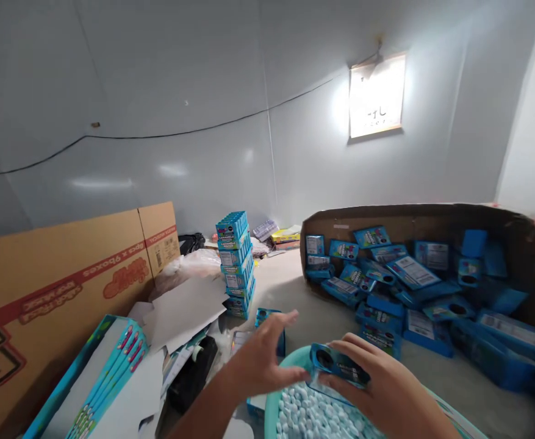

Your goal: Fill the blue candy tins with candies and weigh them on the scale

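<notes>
My right hand (381, 390) holds a small blue box (339, 364) over a teal basin (271, 402) filled with small white pieces (308, 414). My left hand (260, 356) hovers just left of that box with fingers spread, holding nothing. Behind the left hand stands another small blue box (267, 317) on the table.
A tipped cardboard box (413, 216) at the right spills several blue boxes. A stack of blue boxes (236, 265) stands at centre. A large brown carton (57, 280) lies at the left, with flat blue packs (107, 378), white card sheets (185, 311) and a black tape dispenser (194, 372) beside it.
</notes>
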Demonstrator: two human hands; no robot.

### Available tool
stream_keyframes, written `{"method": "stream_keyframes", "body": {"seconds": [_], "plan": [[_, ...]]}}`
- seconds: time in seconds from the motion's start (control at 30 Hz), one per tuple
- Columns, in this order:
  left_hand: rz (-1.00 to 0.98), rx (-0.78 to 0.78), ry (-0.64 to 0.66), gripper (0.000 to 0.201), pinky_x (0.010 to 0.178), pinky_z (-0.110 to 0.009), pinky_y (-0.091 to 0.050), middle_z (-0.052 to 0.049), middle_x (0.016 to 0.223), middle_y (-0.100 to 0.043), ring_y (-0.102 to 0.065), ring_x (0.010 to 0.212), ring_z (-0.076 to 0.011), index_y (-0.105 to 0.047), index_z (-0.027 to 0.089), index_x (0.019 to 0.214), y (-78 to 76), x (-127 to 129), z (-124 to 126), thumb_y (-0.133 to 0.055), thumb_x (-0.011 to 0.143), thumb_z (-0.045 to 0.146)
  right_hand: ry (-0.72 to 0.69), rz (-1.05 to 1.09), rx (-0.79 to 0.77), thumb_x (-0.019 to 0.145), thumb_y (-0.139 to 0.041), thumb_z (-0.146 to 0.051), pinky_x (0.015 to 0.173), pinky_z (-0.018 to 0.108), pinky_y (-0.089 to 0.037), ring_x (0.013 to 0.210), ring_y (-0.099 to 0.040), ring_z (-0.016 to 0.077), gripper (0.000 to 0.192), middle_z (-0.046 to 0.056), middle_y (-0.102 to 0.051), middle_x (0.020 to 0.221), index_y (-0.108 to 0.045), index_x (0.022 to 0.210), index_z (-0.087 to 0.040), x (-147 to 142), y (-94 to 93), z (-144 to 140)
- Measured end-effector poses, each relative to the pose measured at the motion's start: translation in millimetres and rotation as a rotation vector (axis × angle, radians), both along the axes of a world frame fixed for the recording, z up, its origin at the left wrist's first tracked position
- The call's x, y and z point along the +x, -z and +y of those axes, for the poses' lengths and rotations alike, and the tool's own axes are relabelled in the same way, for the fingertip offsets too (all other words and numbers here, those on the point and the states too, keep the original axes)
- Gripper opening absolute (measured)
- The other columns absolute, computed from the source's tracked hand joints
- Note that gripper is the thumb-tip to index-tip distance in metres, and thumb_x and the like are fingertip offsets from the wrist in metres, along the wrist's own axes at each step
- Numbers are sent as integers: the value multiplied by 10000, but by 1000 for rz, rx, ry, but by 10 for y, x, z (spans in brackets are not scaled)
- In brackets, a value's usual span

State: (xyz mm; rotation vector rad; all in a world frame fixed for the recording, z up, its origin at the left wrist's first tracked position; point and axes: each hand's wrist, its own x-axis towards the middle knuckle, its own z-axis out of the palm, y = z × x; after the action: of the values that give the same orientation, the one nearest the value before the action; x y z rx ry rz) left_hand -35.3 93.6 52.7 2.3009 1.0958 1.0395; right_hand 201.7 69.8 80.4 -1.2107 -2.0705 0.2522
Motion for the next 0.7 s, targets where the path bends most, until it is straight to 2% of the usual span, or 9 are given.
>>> {"method": "stream_keyframes", "body": {"seconds": [0.07, 0.13, 0.2, 0.3, 0.4, 0.47, 0.57, 0.63, 0.7], "plan": [[-63, 6, 99, 902, 1159, -432, -470, -121, 1469, -585, -574, 1355, -306, -440, 271, 1519, 2, 135, -190, -858, 728, 382, -87, 54, 23, 793, -758, -436, 732, 319, -592, 837, -726, 238, 233, 62, -736, 965, -776, 970, -285, -81, -8, -86], [-119, 3, 104, 751, 1088, -412, -525, -113, 1377, -658, -646, 1258, -303, -530, 259, 1440, 4, 191, -359, -820, 757, 372, -159, 97, 31, 810, -770, -435, 791, 323, -596, 879, -720, 240, 257, 72, -734, 989, -774, 1014, -280, -183, -13, -183], [-166, -39, 35, 595, 1032, -393, -553, -84, 1304, -704, -687, 1181, -289, -606, 271, 1342, -10, 132, -526, -793, 788, 381, -253, 127, 23, 835, -758, -475, 860, 330, -594, 959, -715, 246, 327, 93, -728, 1065, -759, 1091, -272, -286, -4, -261], [-176, -162, -168, 500, 980, -393, -561, -53, 1229, -736, -709, 1103, -275, -647, 284, 1256, -22, -165, -768, -801, 793, 393, -377, 106, -60, 899, -648, -589, 979, 378, -572, 1147, -679, 271, 524, 140, -669, 1285, -671, 1309, -263, -386, 50, -299], [-208, -239, -374, 455, 873, -383, -576, -42, 1080, -756, -726, 978, -261, -645, 247, 1159, 54, -557, -980, -823, 766, 392, -284, 9, -220, 988, -449, -607, 1071, 460, -520, 1291, -610, 295, 613, 165, -589, 1426, -531, 1473, -241, -378, 129, -247], [-313, -297, -475, 491, 829, -376, -584, -32, 1022, -751, -732, 934, -255, -608, 237, 1132, 158, -775, -1103, -841, 740, 421, -189, -114, -340, 1008, -391, -572, 1100, 491, -489, 1309, -595, 310, 601, 168, -581, 1438, -525, 1475, -219, -336, 180, -191], [-442, -423, -561, 564, 774, -376, -595, -1, 935, -734, -737, 855, -248, -552, 246, 1102, 354, -976, -1240, -871, 679, 440, -107, -347, -490, 970, -477, -521, 1080, 512, -488, 1282, -606, 354, 557, 180, -600, 1415, -592, 1412, -202, -310, 253, -157], [-427, -510, -557, 576, 779, -377, -592, 4, 911, -725, -735, 850, -251, -543, 243, 1077, 494, -1041, -1285, -885, 641, 400, -134, -441, -560, 914, -582, -496, 1045, 508, -506, 1262, -617, 375, 557, 187, -587, 1432, -618, 1388, -206, -352, 295, -194], [-390, -585, -517, 589, 810, -378, -586, -20, 960, -726, -735, 893, -258, -550, 232, 1086, 628, -1076, -1298, -890, 623, 361, -185, -473, -579, 810, -721, -483, 1019, 505, -514, 1269, -606, 400, 639, 199, -570, 1445, -623, 1381, -212, -431, 324, -254]]}}
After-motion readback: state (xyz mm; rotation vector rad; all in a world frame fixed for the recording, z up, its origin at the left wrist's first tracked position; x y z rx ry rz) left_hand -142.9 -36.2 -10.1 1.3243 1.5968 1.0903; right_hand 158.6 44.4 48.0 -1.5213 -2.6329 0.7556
